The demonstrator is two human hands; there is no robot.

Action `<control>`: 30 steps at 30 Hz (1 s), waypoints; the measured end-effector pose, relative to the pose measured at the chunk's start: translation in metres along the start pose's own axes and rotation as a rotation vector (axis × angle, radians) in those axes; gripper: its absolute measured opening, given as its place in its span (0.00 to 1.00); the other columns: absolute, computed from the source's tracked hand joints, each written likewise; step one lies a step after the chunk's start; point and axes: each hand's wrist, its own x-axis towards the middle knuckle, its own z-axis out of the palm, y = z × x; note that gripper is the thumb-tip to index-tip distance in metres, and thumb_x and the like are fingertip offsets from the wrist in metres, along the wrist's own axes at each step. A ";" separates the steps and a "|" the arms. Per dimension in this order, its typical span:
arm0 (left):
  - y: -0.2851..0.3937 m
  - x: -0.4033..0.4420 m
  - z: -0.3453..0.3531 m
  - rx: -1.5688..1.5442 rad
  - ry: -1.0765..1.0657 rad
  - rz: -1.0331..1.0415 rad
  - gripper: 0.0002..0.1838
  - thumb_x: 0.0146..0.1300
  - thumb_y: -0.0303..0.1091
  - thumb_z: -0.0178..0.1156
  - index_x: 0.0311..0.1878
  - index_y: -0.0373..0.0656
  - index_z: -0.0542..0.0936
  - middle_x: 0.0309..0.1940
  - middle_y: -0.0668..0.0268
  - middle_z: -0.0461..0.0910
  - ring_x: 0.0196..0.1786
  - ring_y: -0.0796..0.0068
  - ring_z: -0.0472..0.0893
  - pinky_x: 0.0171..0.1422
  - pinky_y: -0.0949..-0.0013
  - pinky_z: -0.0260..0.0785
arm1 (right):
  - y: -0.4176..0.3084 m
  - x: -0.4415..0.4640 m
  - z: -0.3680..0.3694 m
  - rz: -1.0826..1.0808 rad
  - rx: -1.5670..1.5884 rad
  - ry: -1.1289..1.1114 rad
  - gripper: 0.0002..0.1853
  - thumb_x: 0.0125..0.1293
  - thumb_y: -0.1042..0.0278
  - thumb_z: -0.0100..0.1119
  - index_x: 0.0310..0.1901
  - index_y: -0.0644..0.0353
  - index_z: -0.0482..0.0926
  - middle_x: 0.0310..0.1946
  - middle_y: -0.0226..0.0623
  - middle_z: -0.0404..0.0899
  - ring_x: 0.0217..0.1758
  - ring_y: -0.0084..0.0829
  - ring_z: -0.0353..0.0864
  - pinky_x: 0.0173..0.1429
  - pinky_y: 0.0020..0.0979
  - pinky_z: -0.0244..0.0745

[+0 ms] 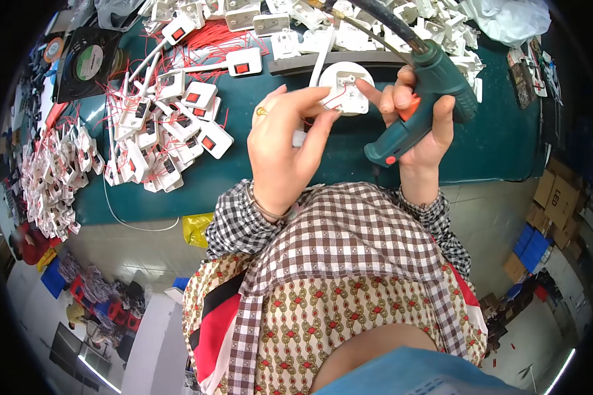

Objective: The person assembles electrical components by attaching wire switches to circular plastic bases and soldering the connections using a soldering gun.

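Between the thumb and fingers of my left hand [286,131] is the edge of a small white plastic switch housing [354,101]. Its hollow inside faces up, with a thin red wire across it. It lies over a round white base [342,69]. My right hand [418,135] is wrapped round the handle of a green soldering gun [435,76] with an orange trigger. A dark barrel and a thinner metal rod run from the gun toward the upper left. My right index finger reaches out to the housing's upper edge.
Left of my hands lie piled white switches with red rockers [207,141] and red wires. More white housings [254,23] are heaped at the back. A dark bar [290,66] lies behind the round base. A black fan [89,62] stands at the far left, a plastic bag [510,20] back right.
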 end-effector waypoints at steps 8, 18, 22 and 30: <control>-0.003 -0.007 -0.007 -0.092 -0.084 -0.130 0.06 0.59 0.22 0.64 0.40 0.36 0.80 0.33 0.64 0.82 0.42 0.76 0.78 0.55 0.73 0.69 | -0.001 0.002 -0.003 0.004 -0.039 -0.033 0.34 0.68 0.39 0.51 0.56 0.69 0.72 0.35 0.36 0.82 0.43 0.35 0.83 0.73 0.59 0.55; -0.004 0.005 -0.010 0.020 -0.009 -0.034 0.05 0.56 0.22 0.65 0.34 0.38 0.78 0.30 0.64 0.79 0.36 0.68 0.76 0.45 0.64 0.66 | -0.005 0.000 0.003 -0.032 -0.086 -0.051 0.35 0.68 0.38 0.51 0.57 0.69 0.71 0.34 0.35 0.81 0.43 0.35 0.83 0.76 0.57 0.50; -0.007 0.003 -0.001 -0.066 0.034 0.002 0.06 0.54 0.22 0.65 0.32 0.39 0.77 0.28 0.64 0.77 0.32 0.65 0.73 0.40 0.64 0.62 | 0.001 -0.005 0.007 -0.037 -0.112 -0.021 0.36 0.69 0.38 0.50 0.58 0.70 0.71 0.34 0.35 0.81 0.44 0.36 0.82 0.77 0.54 0.48; 0.000 -0.006 -0.003 -0.092 -0.025 -0.103 0.05 0.56 0.20 0.64 0.35 0.37 0.78 0.36 0.61 0.78 0.44 0.66 0.76 0.49 0.69 0.67 | 0.000 0.000 0.004 -0.039 -0.160 -0.042 0.36 0.69 0.39 0.50 0.58 0.71 0.70 0.35 0.35 0.82 0.45 0.36 0.82 0.78 0.52 0.47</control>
